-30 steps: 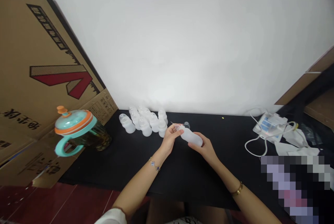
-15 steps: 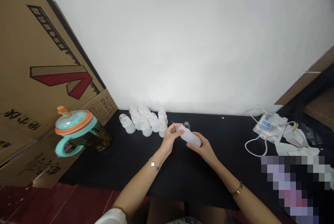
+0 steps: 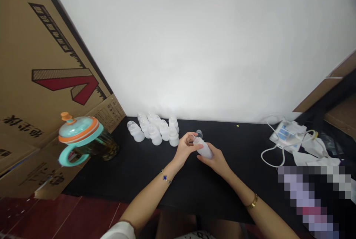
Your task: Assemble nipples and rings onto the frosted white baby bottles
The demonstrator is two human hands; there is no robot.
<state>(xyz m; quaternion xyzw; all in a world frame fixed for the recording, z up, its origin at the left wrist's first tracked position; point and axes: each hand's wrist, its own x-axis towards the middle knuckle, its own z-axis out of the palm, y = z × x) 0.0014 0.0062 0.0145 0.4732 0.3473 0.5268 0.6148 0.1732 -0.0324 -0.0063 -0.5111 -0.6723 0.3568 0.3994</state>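
A white baby bottle (image 3: 205,151) is held tilted over the black table, its top pointing up and to the left. My right hand (image 3: 217,159) is wrapped round the bottle's lower body. At the top end, my left hand (image 3: 186,146) has thumb and fingers closed round the bottle's neck; its fingertips partly hide the teat. Just behind the hands a clear dome cap (image 3: 199,133) stands on the table. To the left, several white baby bottles (image 3: 154,136) with clear caps are grouped upright near the wall.
A jug with a teal and orange lid (image 3: 80,127) stands at the left before a large cardboard box (image 3: 41,46). White cables (image 3: 278,146), a small device and white papers (image 3: 317,153) lie at the right. A white wall (image 3: 217,46) backs the black table (image 3: 122,179).
My left hand has shifted slightly down and right, with its fingers now curled round the bottle's top. The bottle has tipped a little more upright. My right hand keeps its hold.
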